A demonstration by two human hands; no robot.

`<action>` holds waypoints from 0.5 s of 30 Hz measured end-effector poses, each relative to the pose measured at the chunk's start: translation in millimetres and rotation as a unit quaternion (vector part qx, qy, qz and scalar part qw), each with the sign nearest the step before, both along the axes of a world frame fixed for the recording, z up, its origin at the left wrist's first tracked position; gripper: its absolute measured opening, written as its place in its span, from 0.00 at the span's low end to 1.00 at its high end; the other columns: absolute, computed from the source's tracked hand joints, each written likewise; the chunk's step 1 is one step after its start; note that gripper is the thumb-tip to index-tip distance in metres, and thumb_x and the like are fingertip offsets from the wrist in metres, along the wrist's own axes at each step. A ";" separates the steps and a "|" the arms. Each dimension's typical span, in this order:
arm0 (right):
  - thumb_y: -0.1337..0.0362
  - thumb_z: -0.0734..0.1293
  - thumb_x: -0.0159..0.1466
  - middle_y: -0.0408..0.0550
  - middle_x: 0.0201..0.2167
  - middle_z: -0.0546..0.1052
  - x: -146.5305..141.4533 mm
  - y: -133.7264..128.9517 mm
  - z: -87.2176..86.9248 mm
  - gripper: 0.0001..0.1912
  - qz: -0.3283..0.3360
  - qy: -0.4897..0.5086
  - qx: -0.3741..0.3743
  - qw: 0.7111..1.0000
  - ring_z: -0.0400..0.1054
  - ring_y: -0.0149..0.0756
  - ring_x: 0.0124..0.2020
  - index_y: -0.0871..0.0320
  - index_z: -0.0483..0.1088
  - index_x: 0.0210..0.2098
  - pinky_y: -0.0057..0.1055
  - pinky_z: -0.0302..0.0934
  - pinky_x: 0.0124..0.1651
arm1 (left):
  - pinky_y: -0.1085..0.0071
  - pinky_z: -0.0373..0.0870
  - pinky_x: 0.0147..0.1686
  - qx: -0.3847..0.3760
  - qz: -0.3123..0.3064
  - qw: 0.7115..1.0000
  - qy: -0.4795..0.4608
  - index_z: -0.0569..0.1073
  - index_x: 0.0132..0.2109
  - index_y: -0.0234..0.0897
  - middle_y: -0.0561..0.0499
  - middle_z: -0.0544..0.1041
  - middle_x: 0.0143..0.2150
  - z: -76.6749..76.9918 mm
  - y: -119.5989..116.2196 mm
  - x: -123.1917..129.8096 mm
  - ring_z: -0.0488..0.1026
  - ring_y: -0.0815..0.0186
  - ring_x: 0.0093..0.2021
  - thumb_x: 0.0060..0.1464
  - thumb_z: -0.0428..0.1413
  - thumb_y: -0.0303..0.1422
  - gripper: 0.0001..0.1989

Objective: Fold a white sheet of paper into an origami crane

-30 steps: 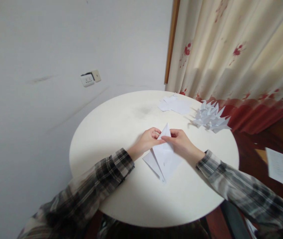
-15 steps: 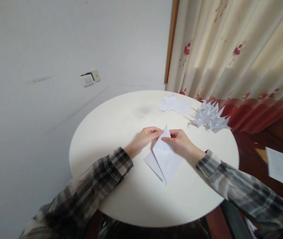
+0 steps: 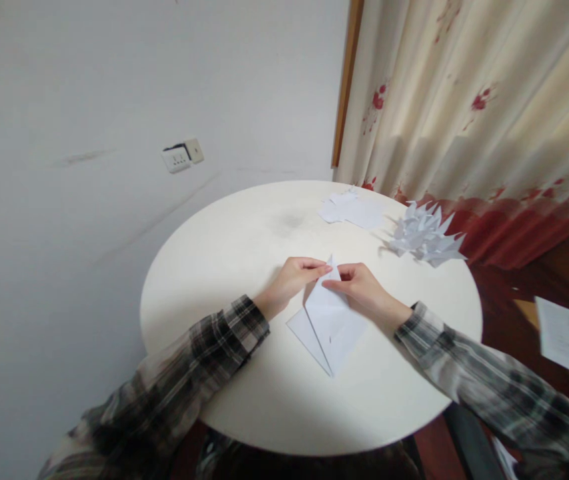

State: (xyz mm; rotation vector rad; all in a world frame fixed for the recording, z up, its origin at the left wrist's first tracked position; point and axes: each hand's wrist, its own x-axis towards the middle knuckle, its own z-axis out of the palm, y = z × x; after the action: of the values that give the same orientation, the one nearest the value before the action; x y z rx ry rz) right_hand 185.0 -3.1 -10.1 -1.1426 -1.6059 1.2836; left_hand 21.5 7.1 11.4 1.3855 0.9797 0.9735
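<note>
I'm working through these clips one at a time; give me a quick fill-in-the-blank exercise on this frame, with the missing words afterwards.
1. The left hand and the right hand hold folded paper whose colour is ____.
2. As the camera sees it, the spiky folded pieces stand to the ____ of the flat papers.
3. The socket is mounted on the ____.
4. The cream part of the curtain carries splotches of ____.

Missing words: white; right; wall; red.
</note>
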 end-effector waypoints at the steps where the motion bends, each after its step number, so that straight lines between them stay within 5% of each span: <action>1: 0.55 0.70 0.50 0.48 0.25 0.75 0.0 0.2 -0.4 0.17 0.003 -0.001 0.000 1.000 0.66 0.31 0.25 0.64 0.73 0.30 0.27 0.58 0.26 | 0.71 0.64 0.37 0.000 0.002 1.000 -0.001 0.78 0.32 0.32 0.47 0.78 0.33 -0.3 0.1 0.2 0.71 0.67 0.33 0.45 0.61 0.33 0.08; 15: 0.57 0.70 0.50 0.49 0.28 0.76 -0.7 1.0 -2.6 0.16 0.011 0.003 0.008 1.000 0.67 0.32 0.26 0.64 0.72 0.32 0.28 0.60 0.29 | 0.73 0.63 0.32 0.011 0.038 0.999 -0.018 0.78 0.27 0.32 0.49 0.77 0.28 0.1 -2.3 4.2 0.69 0.69 0.29 0.43 0.61 0.33 0.07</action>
State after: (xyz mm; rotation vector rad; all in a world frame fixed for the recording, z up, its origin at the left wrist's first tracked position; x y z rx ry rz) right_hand 184.2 -2.1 -12.7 -1.1130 -1.6273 1.2842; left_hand 25.7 4.8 11.5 1.3534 1.0036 1.0639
